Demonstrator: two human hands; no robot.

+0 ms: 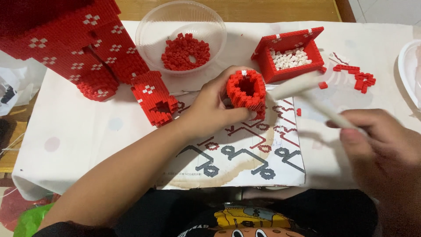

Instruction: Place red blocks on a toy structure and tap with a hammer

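Observation:
My left hand (210, 107) grips a hollow red tube of small bricks (247, 91), held upright over the printed instruction sheet (245, 153). Off to the right, my right hand (381, 145) holds a white hammer-like tool (307, 94), blurred by motion; its head is right beside the red tube. A red brick box (290, 53) filled with white bricks stands just behind the tube. A clear bowl (180, 33) of loose red bricks sits at the back centre.
A large red brick model with white patterns (83, 48) fills the back left, one limb (154, 98) lying near my left wrist. Loose red pieces (357, 77) lie at the right. A white dish rim (410, 66) shows at the right edge. A white cloth (70, 131) covers the table.

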